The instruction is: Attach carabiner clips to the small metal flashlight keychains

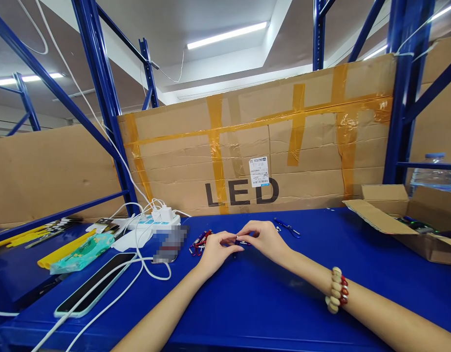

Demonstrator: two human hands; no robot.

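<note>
My left hand (217,249) and my right hand (264,238) meet above the blue shelf top, thumbs and fingers pinched close together. Between their fingertips is a small dark-blue and silver piece (243,242), mostly covered, so its kind is hard to make out. Just left of my left hand lies a small pile of red and blue carabiner-like clips (200,243), partly hidden by that hand. Beyond my right hand, a blue clip with a metal ring (288,228) lies by itself on the surface.
White cables (139,244) run from a power strip (157,220) across a phone (95,284) at left. Another phone (166,254) lies near the pile. An opened cardboard box (412,230) stands at right. A tall cardboard panel (306,161) closes off the back between blue posts.
</note>
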